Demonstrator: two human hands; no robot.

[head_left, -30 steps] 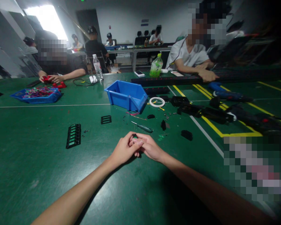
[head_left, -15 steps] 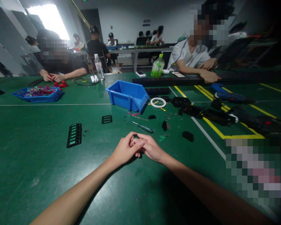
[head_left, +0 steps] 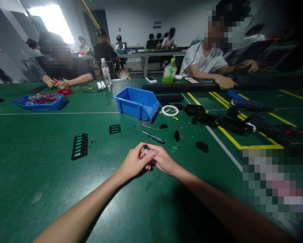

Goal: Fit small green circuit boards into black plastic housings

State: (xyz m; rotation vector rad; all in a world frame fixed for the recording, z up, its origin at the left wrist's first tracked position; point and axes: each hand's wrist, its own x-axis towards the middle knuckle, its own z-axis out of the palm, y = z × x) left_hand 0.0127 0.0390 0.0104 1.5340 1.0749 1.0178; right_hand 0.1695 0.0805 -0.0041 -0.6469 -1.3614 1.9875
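Observation:
My left hand (head_left: 133, 161) and my right hand (head_left: 161, 158) meet on the green table (head_left: 40, 189), fingers pinched together around a small black part (head_left: 145, 147) that peeks out at the fingertips. Both hands rest low on the table surface. Just beyond them lies a small screwdriver (head_left: 153, 137) with a green handle. To the left lie a black slotted frame (head_left: 79, 146) and a smaller black frame (head_left: 115, 129). Small black pieces (head_left: 201, 146) sit to the right.
A blue bin (head_left: 137, 102) stands past the screwdriver, with a white tape ring (head_left: 170, 110) beside it. A blue tray of coloured parts (head_left: 40, 101) sits far left. Black tools and cables (head_left: 224, 121) lie at right. Other people sit across the table; two bottles (head_left: 169, 71) stand there.
My hands have stayed in place on the small part. A person across the table at right has drawn one hand back to the right.

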